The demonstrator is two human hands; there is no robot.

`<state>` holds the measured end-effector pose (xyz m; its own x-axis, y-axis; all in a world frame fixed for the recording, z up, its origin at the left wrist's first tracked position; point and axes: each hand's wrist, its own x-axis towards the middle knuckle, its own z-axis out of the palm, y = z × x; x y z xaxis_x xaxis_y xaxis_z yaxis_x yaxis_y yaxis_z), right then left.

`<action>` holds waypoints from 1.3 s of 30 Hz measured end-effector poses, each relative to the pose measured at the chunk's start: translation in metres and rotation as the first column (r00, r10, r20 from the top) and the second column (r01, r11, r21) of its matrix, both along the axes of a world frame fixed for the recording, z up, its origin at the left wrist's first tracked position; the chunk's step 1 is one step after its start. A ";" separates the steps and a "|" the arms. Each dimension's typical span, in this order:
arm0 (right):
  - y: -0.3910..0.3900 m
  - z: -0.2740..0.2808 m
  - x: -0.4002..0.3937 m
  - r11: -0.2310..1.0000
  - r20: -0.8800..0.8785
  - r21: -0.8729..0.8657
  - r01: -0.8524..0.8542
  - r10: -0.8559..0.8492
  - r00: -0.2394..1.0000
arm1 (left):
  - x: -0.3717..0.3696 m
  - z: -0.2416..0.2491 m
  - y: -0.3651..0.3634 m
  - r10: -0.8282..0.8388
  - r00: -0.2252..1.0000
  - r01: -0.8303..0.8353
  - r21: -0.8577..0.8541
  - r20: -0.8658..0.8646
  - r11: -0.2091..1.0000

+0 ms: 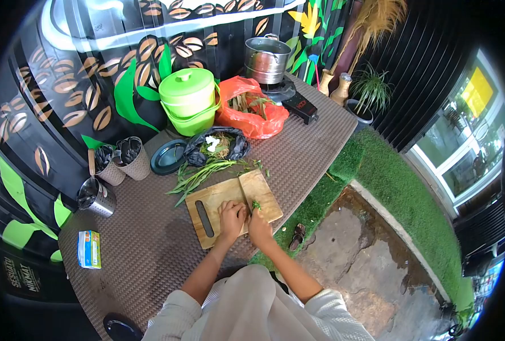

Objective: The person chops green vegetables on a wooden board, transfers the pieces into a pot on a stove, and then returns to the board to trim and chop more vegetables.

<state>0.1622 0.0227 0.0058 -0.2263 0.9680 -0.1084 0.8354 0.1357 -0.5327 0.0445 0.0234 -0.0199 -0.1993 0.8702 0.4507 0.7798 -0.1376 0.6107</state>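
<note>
A wooden cutting board with a long handle slot lies near the table's front edge. My left hand rests on it, fingers curled and pressed together; what lies under them is hidden. Close on its right, my right hand is closed around the handle of a knife, whose blade points away from me across the board. Small chopped green pieces sit just right of the blade. Beyond the board's far edge lie long green leafy stalks, with loose scraps near them.
Behind the stalks are a black plastic bag with plant scraps, a dark plate, a red plastic bag, a green lidded container and a metal pot on a stove. Cups and a packet stand left.
</note>
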 end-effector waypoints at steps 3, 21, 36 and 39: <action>0.010 0.004 0.006 0.997 -0.012 -0.061 -0.038 0.037 0.999 | 0.000 0.003 0.000 0.006 1.000 -0.006 0.020 -0.009 1.000; -0.026 0.020 0.002 0.993 0.044 -0.120 0.017 -0.011 0.999 | -0.009 -0.002 0.001 -0.036 0.996 0.033 0.040 0.087 0.999; -0.030 0.001 -0.003 0.994 0.094 -0.114 -0.002 0.012 0.995 | -0.010 0.009 -0.004 -0.041 0.999 0.040 0.022 0.019 0.999; -0.002 -0.003 -0.003 0.995 0.029 -0.092 -0.025 0.028 0.999 | -0.020 0.009 0.009 -0.040 0.984 0.057 -0.096 0.173 0.994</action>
<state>0.1597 0.0209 0.0027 -0.2471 0.9473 -0.2037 0.8479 0.1097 -0.5186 0.0248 0.0324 -0.0112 -0.2218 0.9199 0.3234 0.6573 -0.1040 0.7464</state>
